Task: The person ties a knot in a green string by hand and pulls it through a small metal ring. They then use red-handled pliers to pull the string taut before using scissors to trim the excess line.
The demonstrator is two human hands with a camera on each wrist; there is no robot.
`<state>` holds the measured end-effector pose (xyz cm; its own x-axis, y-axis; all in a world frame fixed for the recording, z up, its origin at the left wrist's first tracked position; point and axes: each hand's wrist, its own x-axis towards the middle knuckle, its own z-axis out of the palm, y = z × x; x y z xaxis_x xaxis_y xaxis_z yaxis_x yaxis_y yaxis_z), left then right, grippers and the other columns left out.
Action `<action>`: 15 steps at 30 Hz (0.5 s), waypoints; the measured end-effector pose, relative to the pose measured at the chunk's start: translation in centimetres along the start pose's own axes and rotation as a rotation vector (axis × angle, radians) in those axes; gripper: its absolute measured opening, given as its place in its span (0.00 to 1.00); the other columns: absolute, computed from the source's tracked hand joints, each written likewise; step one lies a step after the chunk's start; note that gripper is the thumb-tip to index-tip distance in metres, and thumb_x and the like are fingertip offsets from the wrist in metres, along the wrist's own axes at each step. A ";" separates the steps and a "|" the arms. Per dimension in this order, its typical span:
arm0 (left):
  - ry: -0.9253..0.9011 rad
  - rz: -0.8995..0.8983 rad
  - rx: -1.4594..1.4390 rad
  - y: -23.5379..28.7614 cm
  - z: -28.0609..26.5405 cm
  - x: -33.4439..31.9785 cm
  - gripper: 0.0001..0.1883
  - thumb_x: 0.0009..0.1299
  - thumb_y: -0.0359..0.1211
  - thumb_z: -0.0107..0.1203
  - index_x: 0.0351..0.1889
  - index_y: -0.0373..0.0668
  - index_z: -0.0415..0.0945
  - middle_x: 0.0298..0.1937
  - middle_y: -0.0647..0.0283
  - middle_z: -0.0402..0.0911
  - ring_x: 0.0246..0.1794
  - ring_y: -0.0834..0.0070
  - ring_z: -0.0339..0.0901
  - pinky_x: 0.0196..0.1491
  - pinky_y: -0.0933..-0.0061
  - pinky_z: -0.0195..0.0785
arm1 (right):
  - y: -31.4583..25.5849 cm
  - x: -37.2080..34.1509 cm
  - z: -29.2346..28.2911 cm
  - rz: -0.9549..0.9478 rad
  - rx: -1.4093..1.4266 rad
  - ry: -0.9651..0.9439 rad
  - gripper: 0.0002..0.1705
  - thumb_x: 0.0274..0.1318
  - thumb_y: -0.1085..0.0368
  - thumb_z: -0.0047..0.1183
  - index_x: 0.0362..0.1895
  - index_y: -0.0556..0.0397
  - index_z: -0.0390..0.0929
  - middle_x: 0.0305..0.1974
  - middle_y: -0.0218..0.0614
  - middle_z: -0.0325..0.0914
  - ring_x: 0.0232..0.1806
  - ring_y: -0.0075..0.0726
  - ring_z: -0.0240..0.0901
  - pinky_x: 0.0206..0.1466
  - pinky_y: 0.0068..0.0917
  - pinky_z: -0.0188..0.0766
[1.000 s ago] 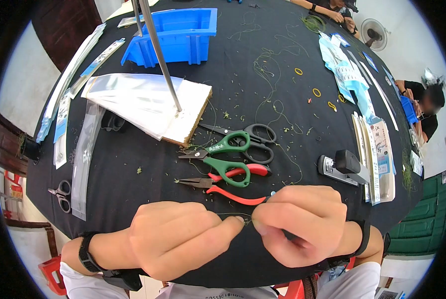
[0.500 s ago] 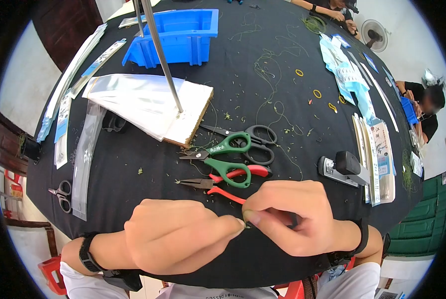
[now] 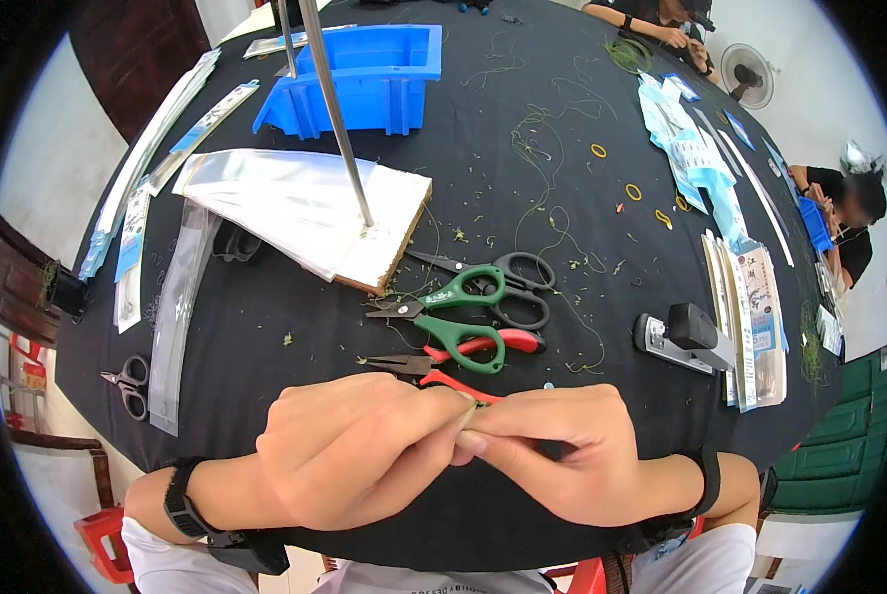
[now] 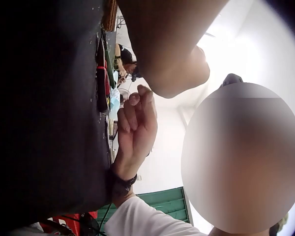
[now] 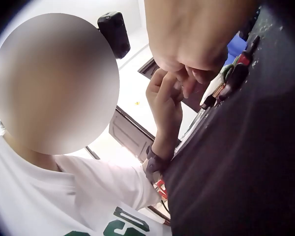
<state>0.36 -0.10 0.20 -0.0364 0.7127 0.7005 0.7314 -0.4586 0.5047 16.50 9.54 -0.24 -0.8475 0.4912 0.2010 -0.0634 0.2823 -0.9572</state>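
Fingertips: A person's left hand and right hand meet just on the near side of the green-handled scissors, above a black-covered worktop.
Left hand: Fingers curled in, thumb and forefinger pinching a bit of green thread.
Right hand: Thumb and forefinger likewise closed in a pinch on the thread.
Green thread: Between the joined fingertips, on the near side of the green-handled scissors; most of it is hidden.
Pliers: Red-handled needle-nose pliers lie partly under the green-handled scissors; the hands block the end of one handle.
Dark scissors: A larger dark-handled pair lies against the green-handled scissors on their far side.
Right of the green-handled scissors: A stapler, then a stack of printed packets.
Beyond them: A blue bin, partly blocked by a metal rod, and, to the right, yellow rubber bands.
Left of them: A clear plastic sleeve and small black scissors.
Lettering: Large Chinese characters on the packets appear to read 江湖; white marks on the green handle are too small to read; dark letters on the white shirt are cut off.
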 end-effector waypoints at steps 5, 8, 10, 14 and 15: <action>0.029 0.047 0.047 -0.4 0.5 -0.4 0.13 0.53 0.18 0.61 0.36 0.35 0.76 0.21 0.61 0.77 0.14 0.73 0.72 0.17 0.77 0.61 | 0.0 0.0 0.2 -0.238 -0.348 0.035 0.08 0.46 0.75 0.57 0.35 0.57 0.78 0.25 0.36 0.77 0.21 0.33 0.75 0.23 0.23 0.71; -0.090 0.080 0.108 -0.5 0.1 -0.6 0.14 0.52 0.19 0.62 0.38 0.34 0.76 0.21 0.60 0.77 0.15 0.71 0.72 0.17 0.75 0.62 | -0.4 -0.3 0.0 -0.351 -0.663 -0.030 0.10 0.41 0.73 0.56 0.34 0.57 0.76 0.24 0.34 0.71 0.19 0.29 0.72 0.21 0.23 0.69; -0.077 0.117 0.103 -0.6 0.4 -0.7 0.15 0.51 0.19 0.62 0.38 0.33 0.76 0.21 0.60 0.76 0.15 0.71 0.72 0.17 0.75 0.62 | -1.3 -0.5 -0.1 -0.416 -0.787 -0.034 0.12 0.38 0.71 0.56 0.33 0.58 0.76 0.24 0.32 0.68 0.18 0.25 0.70 0.19 0.21 0.67; -0.120 0.178 0.104 -0.4 -0.1 -0.4 0.16 0.48 0.18 0.62 0.36 0.32 0.78 0.21 0.61 0.75 0.15 0.72 0.70 0.16 0.76 0.61 | -2.7 -0.3 -1.3 -0.559 -0.909 -0.012 0.14 0.37 0.70 0.56 0.34 0.60 0.76 0.24 0.30 0.65 0.17 0.21 0.67 0.15 0.17 0.63; -0.136 0.187 0.092 -0.3 -0.3 -0.2 0.15 0.47 0.18 0.63 0.35 0.32 0.78 0.21 0.62 0.75 0.14 0.72 0.70 0.16 0.76 0.61 | -2.6 -0.1 -1.6 -0.584 -0.918 -0.004 0.15 0.36 0.70 0.57 0.34 0.60 0.76 0.24 0.30 0.64 0.16 0.20 0.67 0.14 0.17 0.62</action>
<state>-0.05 -0.27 0.00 0.1925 0.6876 0.7001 0.7759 -0.5434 0.3204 17.66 10.09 2.57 -0.8167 0.0790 0.5717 -0.0403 0.9804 -0.1931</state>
